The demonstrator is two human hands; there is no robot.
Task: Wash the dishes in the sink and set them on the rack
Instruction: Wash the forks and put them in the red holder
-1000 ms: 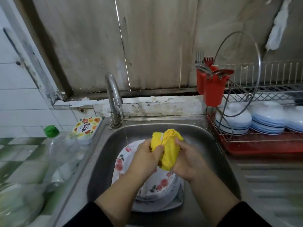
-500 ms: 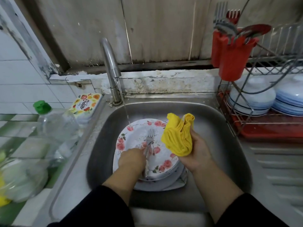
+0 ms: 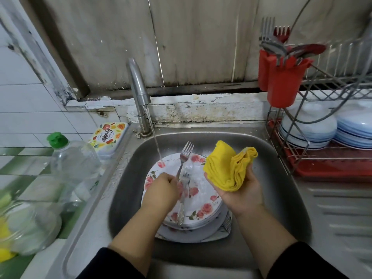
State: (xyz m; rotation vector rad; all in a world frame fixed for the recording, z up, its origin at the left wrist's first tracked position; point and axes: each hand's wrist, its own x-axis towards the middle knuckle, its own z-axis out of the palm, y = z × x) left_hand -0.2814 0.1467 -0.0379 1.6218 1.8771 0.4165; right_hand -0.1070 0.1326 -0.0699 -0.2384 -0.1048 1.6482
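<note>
Head view: left hand [image 3: 161, 188] grips fork [image 3: 182, 174], tines pointing away toward tap [image 3: 138, 87]. Right hand [image 3: 239, 190] clutches cloth [image 3: 225, 168] just right of the fork, nearer it for wiping.

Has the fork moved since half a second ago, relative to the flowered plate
Yes. The fork lay on the flowered plate; now the left hand holds it, tines beyond the plate's far rim.

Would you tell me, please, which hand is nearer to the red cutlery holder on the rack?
Right. The right hand, holding the yellow cloth, sits below the red cutlery holder; the left hand is farther left, gripping a fork.
</note>
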